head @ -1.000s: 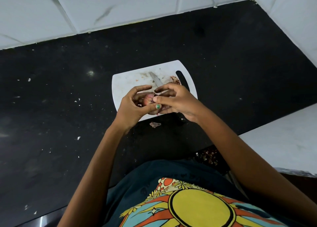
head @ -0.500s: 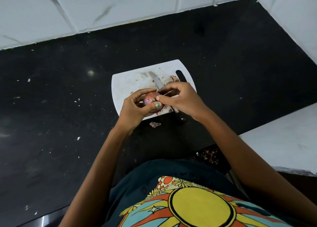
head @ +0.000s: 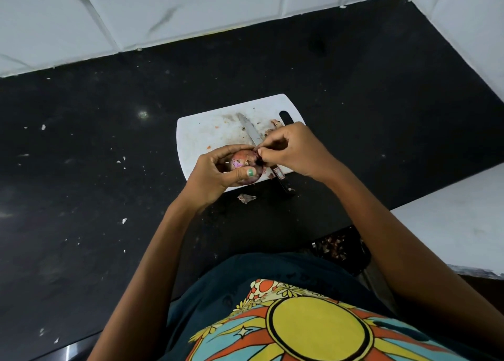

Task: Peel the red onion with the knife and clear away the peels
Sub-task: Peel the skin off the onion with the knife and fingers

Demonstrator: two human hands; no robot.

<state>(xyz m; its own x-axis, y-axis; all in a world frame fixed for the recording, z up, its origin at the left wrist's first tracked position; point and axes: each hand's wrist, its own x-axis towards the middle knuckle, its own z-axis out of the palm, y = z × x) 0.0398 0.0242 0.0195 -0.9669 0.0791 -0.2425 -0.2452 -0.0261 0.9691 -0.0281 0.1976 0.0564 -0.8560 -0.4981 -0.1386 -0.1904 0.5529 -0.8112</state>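
Observation:
My left hand (head: pixel 215 180) cups a red onion (head: pixel 241 160) just above the near edge of a white cutting board (head: pixel 201 131). The onion still has dry skin on it, with a pink patch showing. My right hand (head: pixel 294 150) sits at the onion's right side, thumb and forefinger pinched on a bit of its peel. Under that hand the knife (head: pixel 252 131) lies flat on the board, blade pointing away and to the left, black handle sticking out over the near edge. Neither hand holds it.
Loose peel (head: pixel 274 124) lies on the board by its handle slot, and one scrap (head: pixel 246 197) lies on the black counter (head: pixel 109 169) just in front. A dark container with peel bits (head: pixel 338 247) sits low beside my right arm. White tiled walls border the back and right.
My right hand has slid off the top of the onion to its right side and pinched the peel there. The left hand has turned the onion slightly, so more of it shows.

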